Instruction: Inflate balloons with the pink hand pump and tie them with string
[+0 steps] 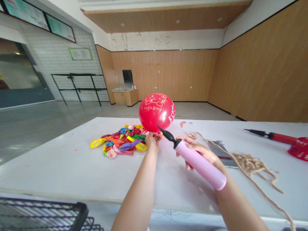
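A round, inflated red balloon point(155, 114) with "hello kitty" print stands over the table, its lower end at the fingers of my left hand point(153, 140). Those fingers are closed on the balloon's neck, which they mostly hide. My right hand point(196, 149) is wrapped round a pink balloon pump point(201, 165) with a black nozzle. The pump is tilted, its nozzle tip pointing up and left, close below the balloon and apart from its neck. Left of my left hand lies a heap of uninflated balloons point(125, 142) in many colours.
A beige rope point(252, 165) lies coiled on the right of the white table point(96, 179), partly over a grey flat item point(222, 154). Farther right is a red pump point(280, 137) beside a red printed object point(299, 149). A black wire basket point(81, 213) stands front left.
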Demonstrator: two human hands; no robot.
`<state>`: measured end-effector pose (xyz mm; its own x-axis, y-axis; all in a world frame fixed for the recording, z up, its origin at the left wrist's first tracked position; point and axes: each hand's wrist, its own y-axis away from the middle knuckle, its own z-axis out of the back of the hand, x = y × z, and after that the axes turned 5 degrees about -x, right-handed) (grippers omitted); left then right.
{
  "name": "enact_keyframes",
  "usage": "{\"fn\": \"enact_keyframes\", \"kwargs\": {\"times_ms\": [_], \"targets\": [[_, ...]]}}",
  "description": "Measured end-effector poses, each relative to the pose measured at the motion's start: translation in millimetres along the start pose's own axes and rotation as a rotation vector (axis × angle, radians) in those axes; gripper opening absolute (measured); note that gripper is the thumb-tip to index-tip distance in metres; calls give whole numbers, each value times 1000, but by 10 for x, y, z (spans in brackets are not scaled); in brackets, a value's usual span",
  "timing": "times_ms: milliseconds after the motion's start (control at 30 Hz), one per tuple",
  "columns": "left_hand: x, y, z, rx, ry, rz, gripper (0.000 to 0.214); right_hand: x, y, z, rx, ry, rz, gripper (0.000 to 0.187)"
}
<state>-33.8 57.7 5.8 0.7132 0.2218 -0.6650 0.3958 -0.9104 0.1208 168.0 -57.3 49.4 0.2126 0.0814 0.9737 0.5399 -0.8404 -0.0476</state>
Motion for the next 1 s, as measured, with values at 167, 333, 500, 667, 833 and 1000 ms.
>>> {"fn": "enact_keyframes", "kwargs": {"times_ms": [167, 333, 500, 667, 833, 1000], "targets": [[-18, 120, -76, 30, -122, -51, 14, 241, 76, 229, -455, 61, 152, 62], [-19, 171, -143, 34, -139, 3, 20, 318, 34, 469, -778, 908, -33, 74], [50, 196, -142, 80, -177, 19, 21, 34, -182, 586, -757, 1553, -319, 52], [71, 188, -117, 74, -194, 22, 21, -93, -349, 450, -757, 1642, -362, 45], [108, 213, -112, 130, -247, -46, 24, -162, -523, 267, -766, 1394, 132, 33], [230, 327, -116, 279, -373, -143, 35, -460, -671, 115, -528, 707, 503, 29]]}}
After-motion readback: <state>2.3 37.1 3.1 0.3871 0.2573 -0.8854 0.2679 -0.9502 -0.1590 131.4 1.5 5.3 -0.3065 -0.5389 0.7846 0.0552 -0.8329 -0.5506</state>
